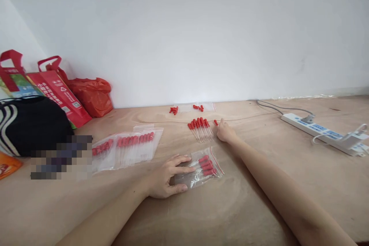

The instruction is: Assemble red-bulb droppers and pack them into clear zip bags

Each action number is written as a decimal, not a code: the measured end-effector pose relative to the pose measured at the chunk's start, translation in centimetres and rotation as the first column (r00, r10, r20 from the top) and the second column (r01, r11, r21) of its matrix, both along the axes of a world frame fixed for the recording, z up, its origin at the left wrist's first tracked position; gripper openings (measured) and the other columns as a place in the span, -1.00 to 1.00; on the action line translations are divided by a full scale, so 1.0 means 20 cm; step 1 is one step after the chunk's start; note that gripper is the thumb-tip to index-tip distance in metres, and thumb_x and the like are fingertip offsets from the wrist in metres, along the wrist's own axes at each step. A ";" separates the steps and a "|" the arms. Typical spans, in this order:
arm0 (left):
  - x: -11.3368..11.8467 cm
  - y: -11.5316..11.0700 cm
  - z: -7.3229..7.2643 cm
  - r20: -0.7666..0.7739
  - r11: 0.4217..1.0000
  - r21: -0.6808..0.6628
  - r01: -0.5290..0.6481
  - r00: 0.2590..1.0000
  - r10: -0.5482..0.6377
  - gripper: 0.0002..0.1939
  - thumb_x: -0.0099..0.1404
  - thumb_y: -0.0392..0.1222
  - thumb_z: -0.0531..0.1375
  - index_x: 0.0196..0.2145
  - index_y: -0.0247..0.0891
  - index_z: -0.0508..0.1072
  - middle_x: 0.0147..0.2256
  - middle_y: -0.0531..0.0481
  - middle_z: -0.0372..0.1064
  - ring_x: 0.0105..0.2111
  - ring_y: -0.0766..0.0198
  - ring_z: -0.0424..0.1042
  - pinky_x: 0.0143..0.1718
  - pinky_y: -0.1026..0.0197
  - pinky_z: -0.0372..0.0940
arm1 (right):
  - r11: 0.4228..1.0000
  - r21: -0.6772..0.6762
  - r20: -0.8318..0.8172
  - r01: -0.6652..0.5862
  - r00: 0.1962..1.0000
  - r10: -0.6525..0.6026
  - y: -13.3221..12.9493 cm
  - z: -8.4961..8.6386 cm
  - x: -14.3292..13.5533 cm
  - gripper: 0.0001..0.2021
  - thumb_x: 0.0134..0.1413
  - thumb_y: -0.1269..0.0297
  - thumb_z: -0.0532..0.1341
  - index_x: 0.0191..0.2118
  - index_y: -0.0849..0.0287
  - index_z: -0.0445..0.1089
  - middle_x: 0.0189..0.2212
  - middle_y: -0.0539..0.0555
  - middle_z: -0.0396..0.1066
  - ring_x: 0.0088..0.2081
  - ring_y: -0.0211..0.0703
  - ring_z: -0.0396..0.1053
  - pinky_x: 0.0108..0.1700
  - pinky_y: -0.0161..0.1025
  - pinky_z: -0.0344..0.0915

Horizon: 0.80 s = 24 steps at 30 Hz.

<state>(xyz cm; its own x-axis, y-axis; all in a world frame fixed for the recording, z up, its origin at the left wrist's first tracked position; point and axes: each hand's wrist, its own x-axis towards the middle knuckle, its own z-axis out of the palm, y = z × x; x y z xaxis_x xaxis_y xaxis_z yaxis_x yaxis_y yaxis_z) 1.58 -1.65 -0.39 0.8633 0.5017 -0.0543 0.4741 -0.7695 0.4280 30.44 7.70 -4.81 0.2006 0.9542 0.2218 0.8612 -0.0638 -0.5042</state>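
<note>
My left hand (168, 176) lies with fingers spread on the end of a clear zip bag (198, 178). Several droppers with red rubber bulbs (206, 165) are inside that bag. Further forward, my right hand (226, 132) has its fingers curled together around a single dropper (216, 122), whose red bulb sticks out left of the fingertips. The dropper's tube is hidden by the hand. Just left of it, a fanned row of loose droppers (201, 123) rests on the wooden table (161, 223), bulbs pointing away from me.
Filled dropper bags (135, 144) overlap at the left. Loose red bulbs (174, 110) and a clear bag (184, 107) lie near the wall. A white power strip (323, 130) with plugs and cables is at the right. Shopping bags (60, 92) and a black bag (37, 125) stand far left.
</note>
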 end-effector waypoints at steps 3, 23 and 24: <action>0.00 0.00 0.00 -0.010 1.000 -0.002 0.007 1.000 -0.007 -0.51 0.20 -0.01 0.08 0.09 0.08 0.12 0.19 0.05 -0.13 0.17 0.05 -0.12 0.11 -0.08 -0.09 | 1.000 0.028 -0.068 0.008 0.998 -0.006 -0.07 0.01 0.06 -0.32 -0.08 0.46 -0.01 0.16 0.59 -0.30 -0.24 0.42 0.29 -0.19 0.08 0.30 -0.20 -0.06 0.22; 0.01 -0.01 0.01 -0.012 0.999 0.019 0.027 1.000 -0.027 -0.53 0.22 -0.07 0.07 0.09 0.12 0.11 0.19 0.05 -0.14 0.16 0.01 -0.11 0.10 -0.10 -0.08 | 0.980 0.190 -0.950 0.053 0.262 0.170 -0.51 0.03 -0.15 -0.54 -0.09 0.20 0.16 -0.12 0.05 -0.13 -0.54 -0.11 0.27 -0.53 -0.19 0.39 -0.40 -0.16 0.41; 0.01 -0.01 0.01 -0.014 0.999 0.024 0.030 0.999 -0.029 -0.52 0.22 -0.06 0.07 0.09 0.12 0.10 0.19 0.05 -0.14 0.16 0.01 -0.11 0.10 -0.10 -0.08 | 0.983 0.177 -0.959 0.040 0.234 0.163 -0.52 0.04 -0.16 -0.58 -0.07 0.20 0.15 -0.14 0.05 -0.10 -0.55 -0.10 0.28 -0.53 -0.20 0.39 -0.38 -0.17 0.40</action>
<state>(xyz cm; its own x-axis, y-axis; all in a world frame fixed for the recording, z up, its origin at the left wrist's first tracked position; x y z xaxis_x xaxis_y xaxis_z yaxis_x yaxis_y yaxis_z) 1.82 -1.77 -0.14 0.8771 0.4773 -0.0543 0.4566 -0.7933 0.4026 27.30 -2.66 -4.10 0.3005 0.9534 0.0262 -0.2911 0.1178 -0.9494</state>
